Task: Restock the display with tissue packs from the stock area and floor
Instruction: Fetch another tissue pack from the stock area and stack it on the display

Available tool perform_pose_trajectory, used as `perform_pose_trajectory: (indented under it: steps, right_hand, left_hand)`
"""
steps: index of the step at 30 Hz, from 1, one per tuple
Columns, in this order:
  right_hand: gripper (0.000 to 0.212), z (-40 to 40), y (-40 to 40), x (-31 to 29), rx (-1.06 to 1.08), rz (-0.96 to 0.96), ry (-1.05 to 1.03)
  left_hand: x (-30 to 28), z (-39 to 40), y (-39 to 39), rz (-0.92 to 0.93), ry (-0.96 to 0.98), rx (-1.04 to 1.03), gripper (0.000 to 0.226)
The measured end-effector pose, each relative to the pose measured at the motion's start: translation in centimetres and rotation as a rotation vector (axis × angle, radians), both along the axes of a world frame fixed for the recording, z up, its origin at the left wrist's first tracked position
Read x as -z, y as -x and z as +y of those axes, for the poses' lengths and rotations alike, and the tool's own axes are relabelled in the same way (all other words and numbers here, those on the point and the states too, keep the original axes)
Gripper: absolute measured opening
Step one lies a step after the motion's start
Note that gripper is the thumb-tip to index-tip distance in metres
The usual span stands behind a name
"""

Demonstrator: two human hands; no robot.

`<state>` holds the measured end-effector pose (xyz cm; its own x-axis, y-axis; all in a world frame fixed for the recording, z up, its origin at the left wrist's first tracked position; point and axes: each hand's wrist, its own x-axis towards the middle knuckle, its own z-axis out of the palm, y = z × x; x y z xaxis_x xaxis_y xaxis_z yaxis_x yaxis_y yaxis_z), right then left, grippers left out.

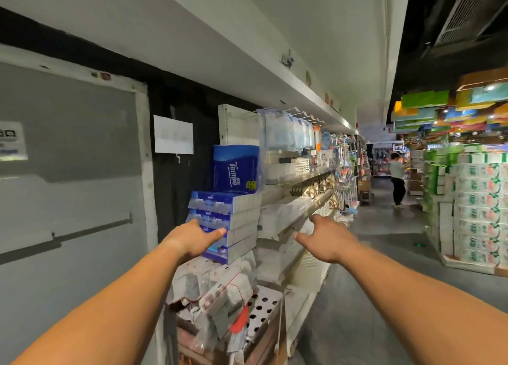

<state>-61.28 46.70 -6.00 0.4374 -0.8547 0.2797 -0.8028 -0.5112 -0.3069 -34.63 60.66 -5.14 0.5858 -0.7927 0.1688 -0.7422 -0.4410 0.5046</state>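
On the left by the shelf end, left hand (192,239) fingers spread, touching the stacked tissue packs (228,221) (blue ones); right hand (325,238) open, apart from them

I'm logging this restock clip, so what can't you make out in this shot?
Head view only:
- Left hand fingertips: hidden behind the stacked tissue packs, so contact is unclear.
- White paper sign: text blurred.
- Yellow tag on the Tempo pack: too small.
- Distant person: tiny.
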Motion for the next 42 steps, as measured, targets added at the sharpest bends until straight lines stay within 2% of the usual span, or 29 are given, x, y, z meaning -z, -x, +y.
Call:
perform_pose_trajectory:
  steps: [1, 5, 6, 9, 10, 12, 13, 14, 17, 19, 24, 32, 36, 39, 40, 42]
  right_hand:
    - [0.087, -2.3, -0.6, 0.2, -0.001, -0.004, 0.0]
    - [0.095, -11.9, -3.2, 0.1, 0.003, -0.052, -0.024]
    - [0.094, -14.1, -3.7, -0.1, 0.0, -0.064, -0.027]
    - [0.086, -20.6, -5.2, -0.4, -0.017, -0.071, -0.029]
    - [0.084, -23.0, -5.9, -0.3, -0.02, -0.082, -0.033]
    - [0.083, -27.4, -7.5, -0.1, -0.035, -0.105, -0.045]
    - [0.083, -29.8, -8.5, 0.0, -0.05, -0.108, -0.044]
    - [0.084, -32.1, -9.3, 0.3, -0.07, -0.103, -0.039]
    - [0.089, -38.9, -11.8, 0.9, -0.132, -0.082, -0.024]
    - [0.091, -43.3, -13.3, 0.8, -0.169, -0.089, -0.013]
    - [0.083, -52.8, -17.0, -0.8, -0.246, -0.117, -0.023]
    - [0.088, -62.7, -25.9, 0.9, -0.336, -0.129, -0.091]
    - [0.084, -66.0, -30.6, 1.7, -0.346, -0.161, -0.08]
    - [0.092, -67.8, -34.2, 1.5, -0.363, -0.207, -0.069]
    - [0.101, -68.5, -35.7, 1.2, -0.374, -0.247, -0.063]
    - [0.11, -70.2, -38.7, 0.6, -0.404, -0.332, -0.037]
  left_hand:
    - [0.2, -2.2, -0.9, 0.009, -0.002, -0.016, 0.059]
    - [-0.1, -11.0, -4.2, 0.067, 0.02, -0.012, 0.031]
    - [-0.3, -13.2, -5.0, 0.077, 0.015, -0.008, 0.038]
    - [0.5, -20.5, -8.2, 0.032, -0.027, -0.021, 0.085]
    - [0.5, -22.5, -8.4, 0.011, -0.045, -0.027, 0.084]
    - [-0.2, -26.0, -8.0, -0.003, -0.037, -0.04, 0.064]
    - [-0.5, -27.8, -7.9, -0.009, -0.031, -0.045, 0.061]
    - [-0.7, -29.7, -8.2, -0.021, -0.033, -0.06, 0.069]
    - [-0.2, -36.2, -11.4, -0.068, -0.002, -0.125, 0.124]
    - [0.7, -40.9, -14.8, -0.062, 0.024, -0.179, 0.14]
    - [-2.2, -47.3, -15.0, -0.034, 0.044, -0.28, 0.1]
    - [-3.5, -57.3, -22.4, -0.065, 0.07, -0.369, 0.089]
    - [-3.7, -61.1, -28.3, -0.046, 0.093, -0.424, 0.099]
    - [-4.3, -64.4, -34.6, 0.061, 0.171, -0.418, 0.13]
    - [-4.6, -65.7, -36.8, 0.087, 0.181, -0.412, 0.132]
    - [-5.3, -68.2, -40.4, 0.131, 0.183, -0.407, 0.121]
